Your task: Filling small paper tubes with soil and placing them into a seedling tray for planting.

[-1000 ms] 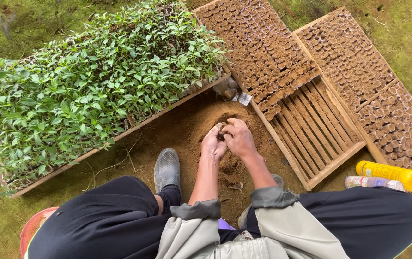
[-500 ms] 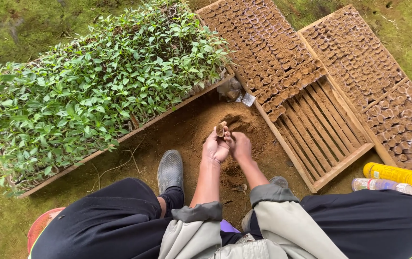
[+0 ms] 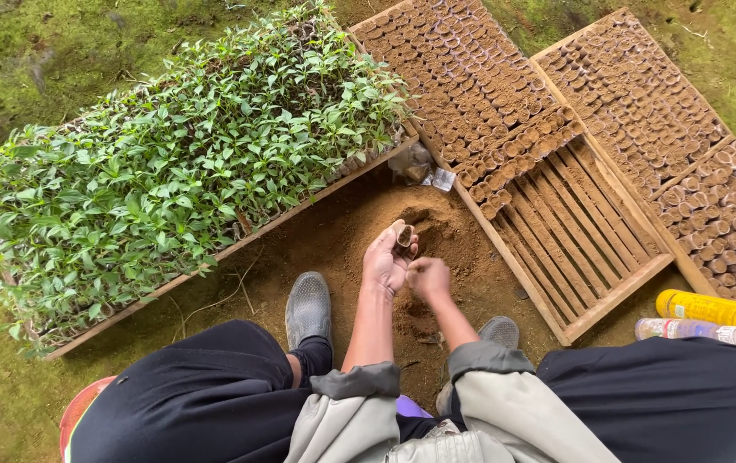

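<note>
While the seedling tray (image 3: pixel 171 180) fills the upper left of the frame, the slatted wooden tray (image 3: pixel 557 214) with small pots lies at the upper right. In the centre, over the soil pile (image 3: pixel 437 249), the left hand (image 3: pixel 385 261) pinches a small paper pot (image 3: pixel 403 236); its long axis is upright, open mouth toward the camera. The right hand (image 3: pixel 428 277) is closed in a fist just beside it.
</note>
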